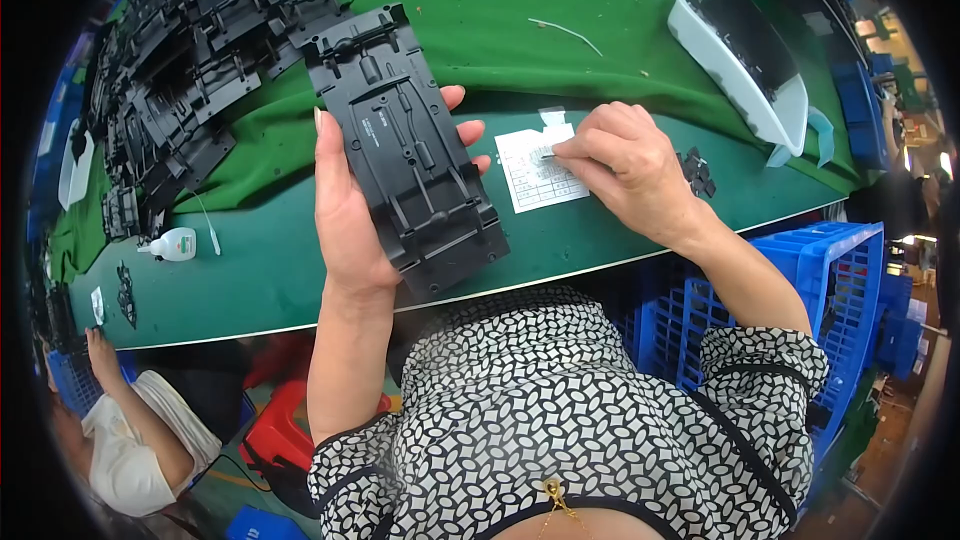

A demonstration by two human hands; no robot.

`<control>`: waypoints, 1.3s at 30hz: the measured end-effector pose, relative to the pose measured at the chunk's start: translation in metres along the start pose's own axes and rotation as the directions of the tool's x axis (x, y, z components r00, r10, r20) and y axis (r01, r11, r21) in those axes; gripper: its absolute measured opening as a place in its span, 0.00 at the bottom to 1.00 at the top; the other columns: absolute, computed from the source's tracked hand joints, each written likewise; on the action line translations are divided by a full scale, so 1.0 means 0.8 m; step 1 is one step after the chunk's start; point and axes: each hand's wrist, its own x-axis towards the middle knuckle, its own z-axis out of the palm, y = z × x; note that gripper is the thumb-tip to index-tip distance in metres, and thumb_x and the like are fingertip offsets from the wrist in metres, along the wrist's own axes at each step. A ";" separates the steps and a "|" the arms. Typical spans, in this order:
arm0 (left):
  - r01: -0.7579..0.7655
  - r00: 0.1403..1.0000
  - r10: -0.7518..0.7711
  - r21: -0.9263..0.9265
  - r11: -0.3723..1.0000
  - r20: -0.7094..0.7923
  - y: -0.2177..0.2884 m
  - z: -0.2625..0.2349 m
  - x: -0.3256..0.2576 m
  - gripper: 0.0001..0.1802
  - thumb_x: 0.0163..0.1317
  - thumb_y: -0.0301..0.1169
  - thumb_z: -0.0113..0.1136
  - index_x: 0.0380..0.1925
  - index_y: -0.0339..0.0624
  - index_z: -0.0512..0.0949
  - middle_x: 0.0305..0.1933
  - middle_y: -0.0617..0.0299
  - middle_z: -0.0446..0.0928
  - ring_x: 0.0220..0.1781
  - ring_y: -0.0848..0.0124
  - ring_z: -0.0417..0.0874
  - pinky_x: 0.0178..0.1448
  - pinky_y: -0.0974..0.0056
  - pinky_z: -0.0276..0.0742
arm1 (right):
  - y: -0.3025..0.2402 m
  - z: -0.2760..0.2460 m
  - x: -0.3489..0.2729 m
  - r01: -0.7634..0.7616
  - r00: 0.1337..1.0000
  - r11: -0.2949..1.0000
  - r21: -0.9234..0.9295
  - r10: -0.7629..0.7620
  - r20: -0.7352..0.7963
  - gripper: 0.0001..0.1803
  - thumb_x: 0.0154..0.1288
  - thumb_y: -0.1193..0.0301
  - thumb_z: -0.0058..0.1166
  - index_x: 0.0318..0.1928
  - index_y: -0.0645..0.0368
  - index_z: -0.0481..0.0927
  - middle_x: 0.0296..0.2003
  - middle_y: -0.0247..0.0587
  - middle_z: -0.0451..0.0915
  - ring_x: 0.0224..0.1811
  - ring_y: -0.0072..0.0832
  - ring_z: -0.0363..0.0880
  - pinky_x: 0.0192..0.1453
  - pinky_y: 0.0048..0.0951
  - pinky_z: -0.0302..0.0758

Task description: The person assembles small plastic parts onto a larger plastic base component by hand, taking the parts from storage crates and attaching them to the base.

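My left hand [345,215] is wrapped round a long black moulded plastic part [405,145], held tilted above the table with its ribbed side up. The fingertips show past its right edge and the thumb lies along its left. To the right, my right hand [640,170] has thumb and forefinger pinched together over a printed white paper slip [535,190]. What lies in the pinch is too small to make out. Small shiny bits [545,161], not clear in kind, sit on the slip beside those fingertips.
Many similar black parts [215,10] are heaped at the far left on green cloth [470,0]. A small white bottle [175,245] lies left. At right are a pale plastic bin [690,25], small black pieces [697,172] and a blue crate [800,250]. Another person's hand [100,355] is lower left.
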 end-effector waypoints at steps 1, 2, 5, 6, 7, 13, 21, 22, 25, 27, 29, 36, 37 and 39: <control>-0.003 1.000 0.003 0.010 1.000 -0.001 0.000 0.002 0.000 0.39 0.71 0.58 0.25 0.64 0.33 0.58 0.64 0.42 0.64 0.54 0.54 0.78 0.53 0.47 0.80 | 0.001 -0.002 -0.001 -0.018 1.000 1.000 -0.020 0.019 0.009 0.05 0.51 0.77 0.62 0.31 0.57 0.82 0.28 0.34 0.75 0.32 0.29 0.73 0.38 0.28 0.65; -0.005 1.000 0.005 0.019 1.000 -0.001 0.001 0.004 0.000 0.40 0.71 0.58 0.25 0.64 0.32 0.58 0.64 0.42 0.64 0.54 0.54 0.78 0.54 0.47 0.80 | 0.001 -0.005 -0.001 -0.037 0.999 0.999 -0.040 0.038 0.018 0.05 0.50 0.76 0.63 0.29 0.55 0.81 0.27 0.31 0.75 0.33 0.28 0.74 0.38 0.29 0.64; 0.011 1.000 -0.011 -0.013 1.000 0.012 0.004 0.004 0.000 0.40 0.71 0.59 0.20 0.63 0.33 0.61 0.61 0.44 0.68 0.54 0.54 0.78 0.55 0.50 0.78 | -0.002 -0.011 0.004 -0.075 0.997 0.997 -0.019 0.075 0.012 0.04 0.51 0.76 0.62 0.29 0.56 0.81 0.27 0.31 0.75 0.33 0.28 0.74 0.38 0.29 0.64; 0.012 1.000 -0.011 -0.015 1.000 0.012 0.004 0.004 0.000 0.40 0.71 0.59 0.20 0.63 0.33 0.61 0.61 0.44 0.68 0.54 0.54 0.78 0.55 0.50 0.78 | -0.002 -0.011 0.004 -0.076 0.997 0.997 -0.020 0.076 0.014 0.04 0.51 0.76 0.62 0.29 0.56 0.81 0.27 0.31 0.75 0.33 0.28 0.74 0.38 0.29 0.64; 0.012 1.000 -0.012 -0.010 1.000 0.008 0.005 0.003 0.000 0.40 0.71 0.59 0.20 0.62 0.33 0.61 0.61 0.44 0.68 0.54 0.54 0.78 0.55 0.50 0.78 | -0.003 -0.010 0.005 -0.077 0.997 0.997 -0.028 0.077 0.015 0.04 0.51 0.76 0.62 0.29 0.56 0.81 0.27 0.31 0.75 0.33 0.28 0.74 0.38 0.29 0.64; 0.007 1.000 -0.007 0.000 1.000 -0.007 0.006 0.006 -0.001 0.40 0.70 0.59 0.21 0.62 0.34 0.61 0.61 0.44 0.68 0.54 0.54 0.78 0.56 0.49 0.78 | -0.019 -0.026 0.010 -0.305 0.952 0.936 0.176 0.296 0.072 0.04 0.56 0.77 0.61 0.33 0.59 0.82 0.27 0.31 0.75 0.30 0.21 0.73 0.35 0.24 0.64; -0.005 0.998 0.009 0.073 0.997 -0.060 0.003 0.007 0.000 0.41 0.70 0.60 0.21 0.60 0.32 0.63 0.59 0.45 0.70 0.52 0.55 0.78 0.55 0.53 0.78 | -0.049 -0.030 0.015 -0.582 0.758 0.388 0.714 0.577 0.304 0.03 0.60 0.78 0.58 0.34 0.65 0.80 0.29 0.30 0.77 0.29 0.15 0.69 0.34 0.17 0.66; -0.007 0.997 0.012 0.074 0.997 -0.071 0.003 0.010 0.001 0.41 0.70 0.60 0.21 0.60 0.32 0.63 0.59 0.45 0.70 0.52 0.55 0.78 0.55 0.53 0.78 | -0.058 -0.034 0.013 -0.503 0.846 0.613 0.609 0.494 0.200 0.04 0.57 0.80 0.60 0.33 0.66 0.80 0.29 0.33 0.75 0.28 0.17 0.69 0.33 0.18 0.65; -0.005 0.998 0.009 0.069 0.998 -0.059 0.005 0.015 0.004 0.42 0.70 0.60 0.21 0.60 0.32 0.64 0.59 0.46 0.70 0.52 0.55 0.79 0.55 0.54 0.77 | -0.064 -0.027 0.016 0.089 0.988 0.989 0.122 -0.072 -0.138 0.11 0.44 0.81 0.65 0.31 0.60 0.81 0.24 0.35 0.73 0.22 0.26 0.70 0.28 0.27 0.63; -0.011 0.997 0.016 0.070 0.997 -0.070 0.005 0.016 0.004 0.42 0.70 0.60 0.21 0.60 0.32 0.64 0.59 0.46 0.70 0.52 0.55 0.78 0.55 0.54 0.77 | -0.065 -0.019 0.018 0.274 0.948 0.962 0.005 -0.269 -0.170 0.12 0.41 0.80 0.64 0.31 0.59 0.81 0.24 0.30 0.73 0.21 0.24 0.69 0.27 0.28 0.60; -0.015 0.997 0.020 0.072 0.997 -0.071 0.005 0.016 0.004 0.42 0.69 0.61 0.21 0.59 0.32 0.65 0.59 0.46 0.70 0.52 0.55 0.78 0.55 0.54 0.77 | -0.061 -0.010 0.015 0.337 0.927 0.940 -0.045 -0.340 -0.156 0.13 0.39 0.78 0.62 0.32 0.61 0.81 0.24 0.29 0.73 0.21 0.22 0.68 0.28 0.26 0.59; -0.030 0.999 0.033 0.088 0.996 -0.036 0.004 0.015 0.001 0.43 0.69 0.61 0.20 0.59 0.33 0.65 0.59 0.47 0.71 0.53 0.56 0.78 0.55 0.55 0.78 | -0.066 -0.001 0.013 0.443 0.878 0.879 -0.174 -0.465 -0.113 0.14 0.37 0.75 0.59 0.31 0.62 0.80 0.22 0.28 0.71 0.20 0.20 0.66 0.27 0.24 0.58; -0.041 0.998 0.046 0.105 0.994 -0.046 0.004 0.015 0.000 0.43 0.69 0.61 0.19 0.59 0.33 0.65 0.59 0.47 0.71 0.53 0.57 0.78 0.55 0.55 0.78 | -0.066 0.001 0.012 0.446 0.876 0.878 -0.173 -0.468 -0.116 0.13 0.37 0.75 0.59 0.30 0.62 0.80 0.22 0.28 0.70 0.19 0.20 0.66 0.27 0.24 0.58; -0.041 0.998 0.047 0.116 0.992 -0.043 0.003 0.014 0.000 0.43 0.69 0.61 0.19 0.59 0.33 0.65 0.59 0.47 0.71 0.53 0.57 0.78 0.55 0.55 0.78 | -0.067 0.002 0.012 0.450 0.874 0.876 -0.170 -0.472 -0.119 0.13 0.37 0.74 0.60 0.30 0.62 0.80 0.22 0.28 0.70 0.19 0.20 0.66 0.27 0.24 0.57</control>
